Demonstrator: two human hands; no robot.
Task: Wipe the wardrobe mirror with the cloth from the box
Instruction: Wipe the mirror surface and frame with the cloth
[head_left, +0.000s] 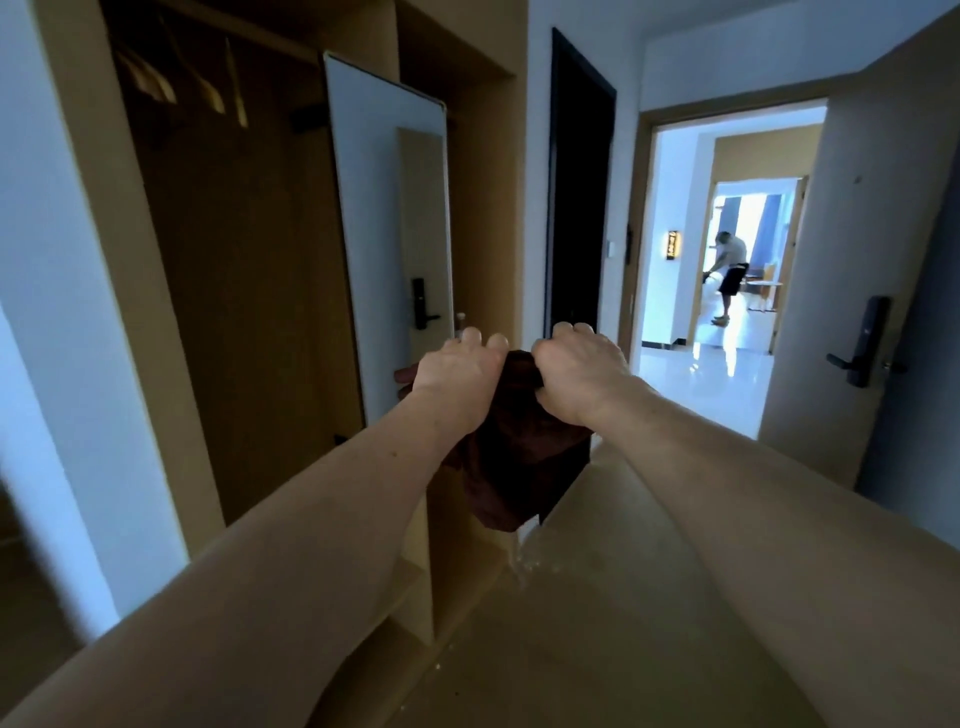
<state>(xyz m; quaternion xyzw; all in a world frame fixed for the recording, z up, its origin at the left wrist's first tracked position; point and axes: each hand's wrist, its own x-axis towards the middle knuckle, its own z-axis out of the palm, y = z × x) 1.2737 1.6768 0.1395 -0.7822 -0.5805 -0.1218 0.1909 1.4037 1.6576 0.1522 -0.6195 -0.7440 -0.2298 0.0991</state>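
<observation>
Cloth (519, 457) in L hand (460, 371), R hand (582, 374); mirror (384, 208) behind-left, door (852, 260) right.

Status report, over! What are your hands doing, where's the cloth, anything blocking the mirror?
Left hand and right hand both gripping dark cloth, bunched between them. Mirror ahead-left, cloth not on it yet. Nothing in the way.

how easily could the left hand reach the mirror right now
Probably easily: nothing stands between the left hand and the mirror beside it. Both it and the right hand grip the cloth, though, so one may need to release.
</observation>
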